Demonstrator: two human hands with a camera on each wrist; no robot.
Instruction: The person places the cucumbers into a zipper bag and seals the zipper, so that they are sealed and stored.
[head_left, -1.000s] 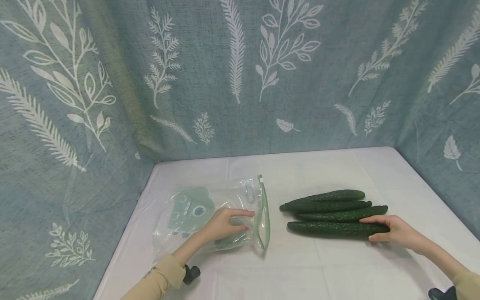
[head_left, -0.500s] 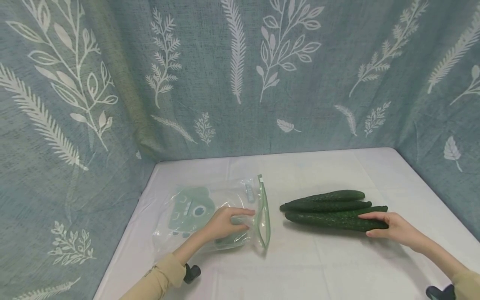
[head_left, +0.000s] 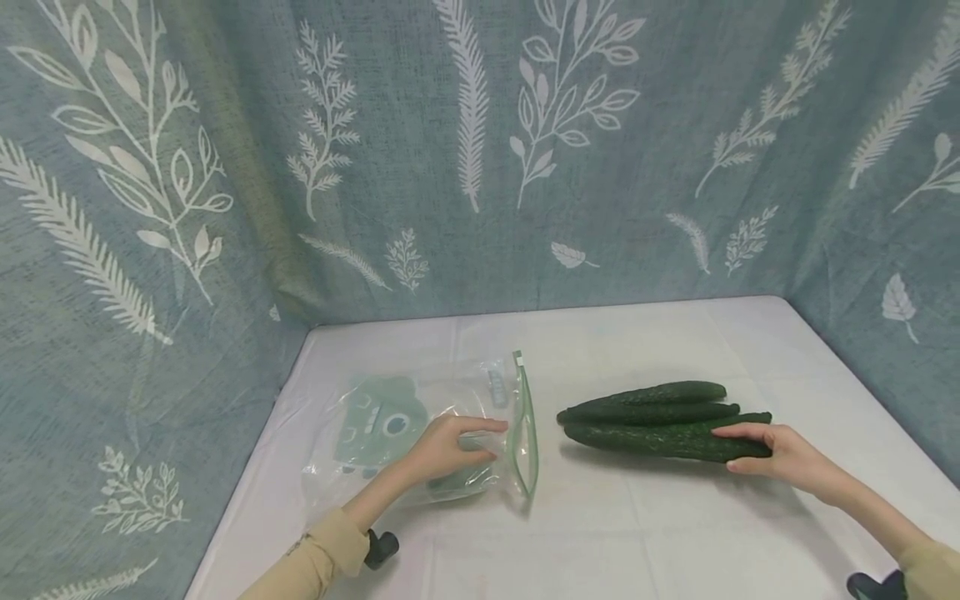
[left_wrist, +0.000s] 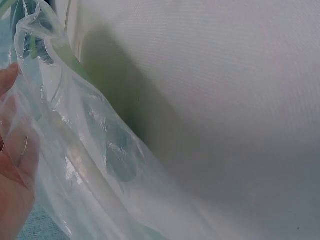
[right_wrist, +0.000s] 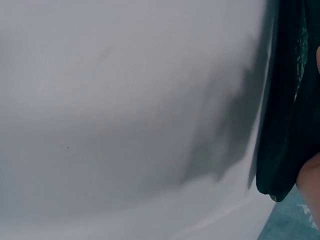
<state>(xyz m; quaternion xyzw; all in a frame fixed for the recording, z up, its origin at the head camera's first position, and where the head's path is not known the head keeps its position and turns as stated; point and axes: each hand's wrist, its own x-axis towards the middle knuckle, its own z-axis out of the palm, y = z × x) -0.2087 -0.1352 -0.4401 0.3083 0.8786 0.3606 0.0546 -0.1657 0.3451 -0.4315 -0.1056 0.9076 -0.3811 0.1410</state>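
On the left of the table lies a clear zip bag [head_left: 378, 421] with a green cartoon print, its green-edged mouth [head_left: 522, 442] parted and facing right. My left hand [head_left: 446, 447] pinches the plastic just behind that mouth; in the left wrist view the fingers [left_wrist: 20, 145] show through the film. Over on the right, my right hand [head_left: 787, 462] grips the near cucumber [head_left: 645, 440] by its right end, thumb on the near side and fingers on the far side. This cucumber overlaps another cucumber [head_left: 753, 417] behind it. In the right wrist view the held cucumber [right_wrist: 280, 150] runs along the right edge.
Two more cucumbers [head_left: 660, 412] lie close together behind the held one. A white cloth covers the table [head_left: 562, 542]. A blue leaf-patterned curtain [head_left: 450, 233] hangs behind and along both sides.
My right hand has lifted the near cucumber a little and shifted it away from me and leftward, over the one behind. The left hand and the bag have stayed put.
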